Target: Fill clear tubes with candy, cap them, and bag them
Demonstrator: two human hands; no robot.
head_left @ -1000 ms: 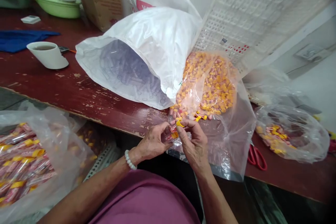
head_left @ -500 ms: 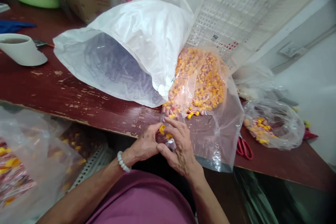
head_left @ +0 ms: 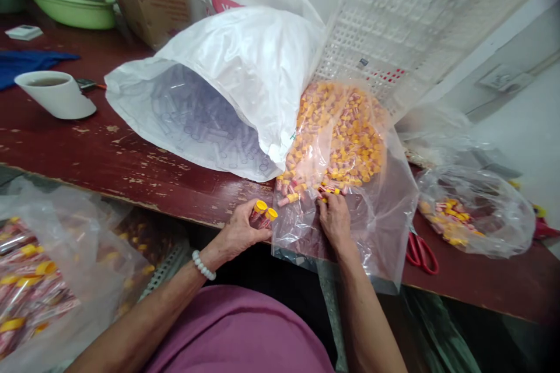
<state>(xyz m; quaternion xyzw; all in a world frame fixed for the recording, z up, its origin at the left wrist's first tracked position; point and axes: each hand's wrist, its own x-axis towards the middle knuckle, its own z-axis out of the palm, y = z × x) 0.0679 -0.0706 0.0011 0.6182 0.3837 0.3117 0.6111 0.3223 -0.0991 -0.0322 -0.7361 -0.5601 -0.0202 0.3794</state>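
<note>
My left hand (head_left: 240,232), a white bead bracelet at its wrist, is closed around two clear tubes (head_left: 261,218) with yellow caps, held upright above the table's front edge. Reddish contents show through their walls. My right hand (head_left: 335,222) reaches into the mouth of a clear plastic bag (head_left: 371,245). Its curled fingertips are at a small yellow-capped piece (head_left: 324,199); the grip is partly hidden by the hand. Inside the bag lies a heap of small pink-and-yellow pieces (head_left: 345,140). Beside it, a white sack (head_left: 254,52) lies with its mouth towards me, clear tubes (head_left: 214,134) inside.
Red-handled scissors (head_left: 422,253) and another plastic bag (head_left: 503,210) lie to the right. A white cup (head_left: 55,96) of dark liquid stands left. Below the table (head_left: 144,169), a bag of filled yellow-capped tubes (head_left: 26,280) sits at lower left. A white crate (head_left: 394,23) leans behind.
My hands were together around the tubes; now they are apart. My right hand has moved forward and right into the bag, while the left keeps the two tubes.
</note>
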